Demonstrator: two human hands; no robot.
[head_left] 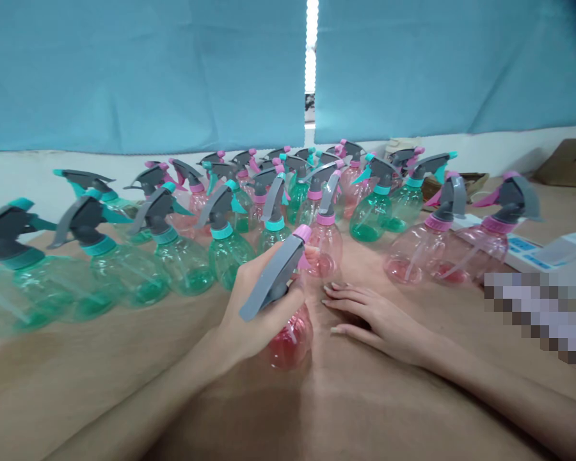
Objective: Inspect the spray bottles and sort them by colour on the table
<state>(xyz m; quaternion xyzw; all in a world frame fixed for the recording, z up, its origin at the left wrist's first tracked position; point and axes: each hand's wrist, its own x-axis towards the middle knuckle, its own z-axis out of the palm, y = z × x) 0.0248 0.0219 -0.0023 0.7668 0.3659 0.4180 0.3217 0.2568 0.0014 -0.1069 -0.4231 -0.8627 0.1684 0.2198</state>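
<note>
My left hand [252,307] is wrapped round a pink spray bottle [290,339] with a grey trigger head [273,272], held upright on the brown table [125,358]. My right hand [372,314] lies flat on the table just right of that bottle, fingers stretched out and holding nothing. Right behind both hands stands another pink spray bottle [324,246].
Several green spray bottles [182,256] and pink ones [415,253] stand in a crowd across the table's far half. A white device [547,253] lies at the right. Blue curtains [144,70] hang behind. A brown box [569,163] sits at the far right.
</note>
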